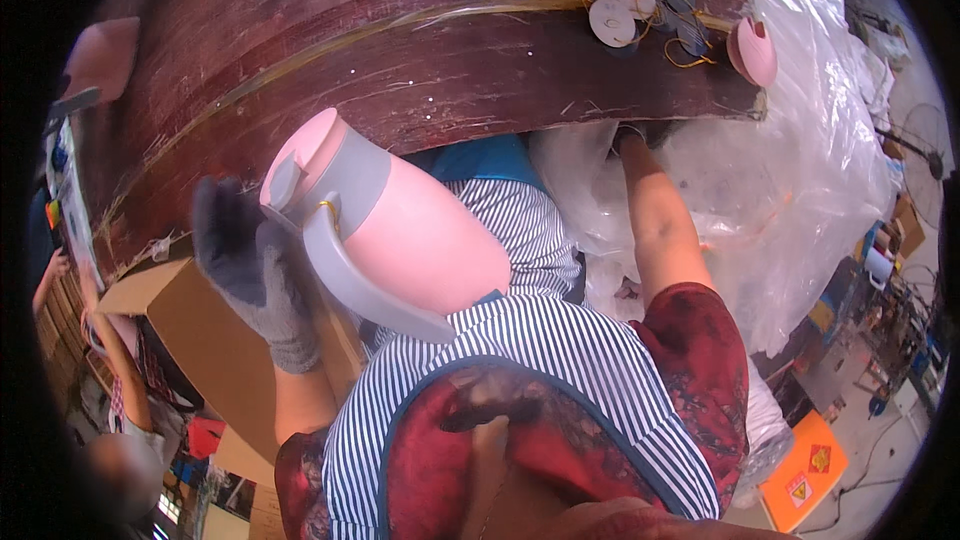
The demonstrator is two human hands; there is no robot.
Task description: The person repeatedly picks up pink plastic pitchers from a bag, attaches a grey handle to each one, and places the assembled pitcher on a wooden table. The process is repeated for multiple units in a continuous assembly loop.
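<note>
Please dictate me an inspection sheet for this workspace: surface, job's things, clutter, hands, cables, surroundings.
Surface: reddish-brown table, scuffed, with small white specks.
Job's things: pink jug with grey collar and handle, tilted over the striped apron.
Clutter: round tags on yellow strings; pink piece near the table's right corner; clear plastic sheeting.
Hands: gloved left hand open beside the jug, contact unclear; right hand mostly hidden at the table edge, grip unclear.
Cables: dark cable on the floor, right.
Surroundings: cardboard box and another person, left; orange panel, lower right.
</note>
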